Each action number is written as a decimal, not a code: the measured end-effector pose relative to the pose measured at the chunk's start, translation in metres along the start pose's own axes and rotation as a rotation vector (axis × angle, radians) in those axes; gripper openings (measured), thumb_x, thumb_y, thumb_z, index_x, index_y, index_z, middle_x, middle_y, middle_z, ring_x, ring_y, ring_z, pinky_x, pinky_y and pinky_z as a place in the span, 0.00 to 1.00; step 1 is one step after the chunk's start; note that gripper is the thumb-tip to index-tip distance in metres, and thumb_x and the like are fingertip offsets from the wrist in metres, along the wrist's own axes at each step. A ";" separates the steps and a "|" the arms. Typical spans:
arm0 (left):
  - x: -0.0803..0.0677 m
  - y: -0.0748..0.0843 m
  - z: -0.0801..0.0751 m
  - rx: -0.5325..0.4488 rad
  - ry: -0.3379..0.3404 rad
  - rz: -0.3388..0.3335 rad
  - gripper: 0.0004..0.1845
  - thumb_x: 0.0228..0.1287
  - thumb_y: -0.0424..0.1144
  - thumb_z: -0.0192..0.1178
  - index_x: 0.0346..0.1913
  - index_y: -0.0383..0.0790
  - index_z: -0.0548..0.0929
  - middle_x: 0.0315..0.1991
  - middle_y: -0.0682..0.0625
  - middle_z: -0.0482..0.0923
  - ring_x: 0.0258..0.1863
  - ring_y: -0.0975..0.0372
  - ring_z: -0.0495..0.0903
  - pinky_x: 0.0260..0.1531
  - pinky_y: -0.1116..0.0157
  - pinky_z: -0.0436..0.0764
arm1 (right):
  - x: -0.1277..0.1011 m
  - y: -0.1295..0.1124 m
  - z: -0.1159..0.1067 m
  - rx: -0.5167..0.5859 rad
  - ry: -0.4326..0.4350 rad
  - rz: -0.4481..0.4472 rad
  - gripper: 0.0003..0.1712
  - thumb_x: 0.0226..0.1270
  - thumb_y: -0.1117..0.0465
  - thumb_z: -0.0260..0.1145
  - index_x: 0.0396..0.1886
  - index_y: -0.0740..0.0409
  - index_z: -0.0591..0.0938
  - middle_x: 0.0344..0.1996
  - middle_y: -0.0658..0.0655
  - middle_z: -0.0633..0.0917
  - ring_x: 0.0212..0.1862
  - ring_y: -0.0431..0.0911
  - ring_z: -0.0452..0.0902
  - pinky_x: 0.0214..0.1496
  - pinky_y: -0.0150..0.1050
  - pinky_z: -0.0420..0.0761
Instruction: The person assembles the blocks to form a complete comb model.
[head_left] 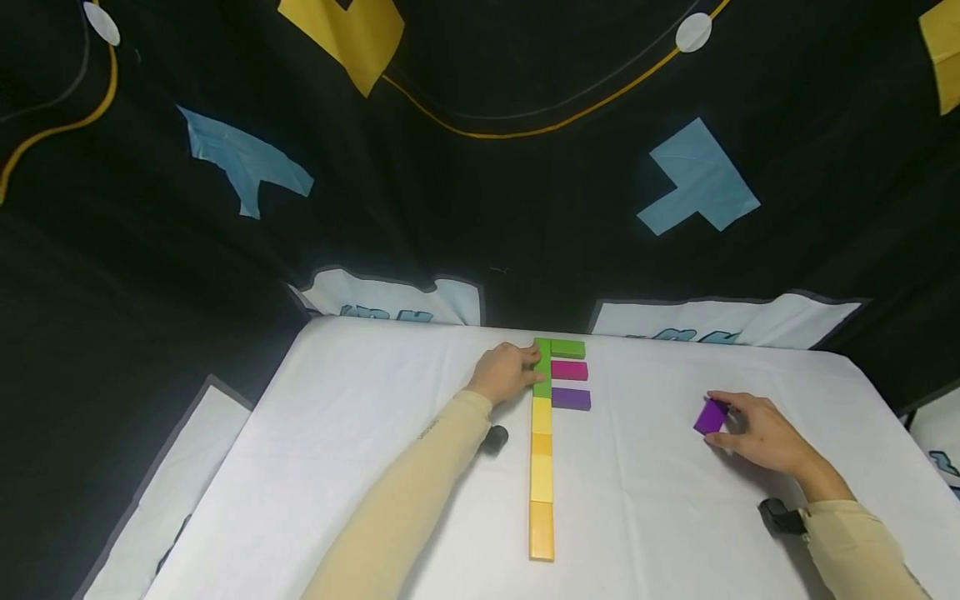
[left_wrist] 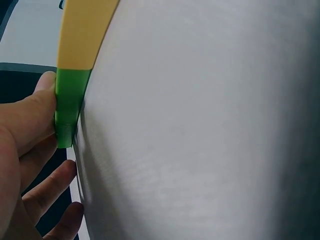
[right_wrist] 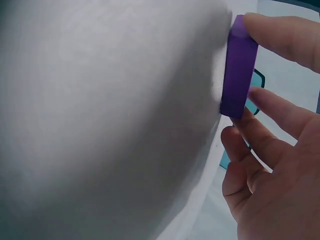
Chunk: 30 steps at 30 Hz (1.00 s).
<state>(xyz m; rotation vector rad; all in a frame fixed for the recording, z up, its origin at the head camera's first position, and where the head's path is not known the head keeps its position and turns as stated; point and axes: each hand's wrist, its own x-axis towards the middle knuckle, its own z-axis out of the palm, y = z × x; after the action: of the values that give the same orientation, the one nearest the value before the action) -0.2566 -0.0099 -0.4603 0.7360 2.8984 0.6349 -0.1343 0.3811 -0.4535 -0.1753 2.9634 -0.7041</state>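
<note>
My left hand (head_left: 504, 372) is at the far end of a column of blocks, its thumb and fingers at the edges of a green block (head_left: 545, 385). In the left wrist view the thumb lies along that green block (left_wrist: 70, 97), beside a yellow block (left_wrist: 85, 37). Farther right, my right hand (head_left: 767, 433) pinches a purple block (head_left: 710, 416) between thumb and fingers. The right wrist view shows this purple block (right_wrist: 239, 70) close over the white cloth, with the other fingers loosely bent below it.
Several yellow and orange blocks (head_left: 542, 475) continue the column toward me. Against its right side lie a small green block (head_left: 568, 349), a magenta block (head_left: 569, 370) and another purple block (head_left: 572, 399). A white cloth (head_left: 660, 533) covers the table; a black patterned curtain (head_left: 495, 225) hangs behind.
</note>
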 end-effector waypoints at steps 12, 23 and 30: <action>0.000 0.002 0.000 -0.011 0.000 -0.011 0.26 0.66 0.51 0.67 0.64 0.49 0.80 0.68 0.58 0.72 0.65 0.53 0.74 0.65 0.59 0.73 | -0.001 0.003 0.000 -0.007 0.002 0.014 0.43 0.55 0.55 0.77 0.66 0.72 0.71 0.59 0.80 0.73 0.58 0.73 0.68 0.56 0.74 0.71; 0.001 0.001 0.000 -0.018 -0.005 -0.007 0.27 0.66 0.51 0.67 0.65 0.48 0.79 0.68 0.57 0.72 0.66 0.53 0.74 0.66 0.58 0.72 | -0.001 0.001 0.002 0.013 0.012 0.077 0.45 0.56 0.52 0.77 0.66 0.73 0.70 0.57 0.79 0.74 0.57 0.72 0.69 0.56 0.72 0.73; 0.001 0.001 0.001 -0.011 -0.009 -0.010 0.27 0.66 0.51 0.67 0.65 0.49 0.79 0.69 0.57 0.72 0.66 0.54 0.73 0.67 0.58 0.71 | -0.001 -0.004 0.001 0.018 0.005 0.117 0.47 0.58 0.49 0.76 0.67 0.74 0.68 0.60 0.79 0.72 0.59 0.73 0.66 0.57 0.73 0.72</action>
<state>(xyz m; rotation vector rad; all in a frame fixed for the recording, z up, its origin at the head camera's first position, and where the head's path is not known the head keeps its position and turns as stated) -0.2573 -0.0086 -0.4605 0.7199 2.8866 0.6445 -0.1325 0.3770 -0.4525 0.0011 2.9421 -0.7173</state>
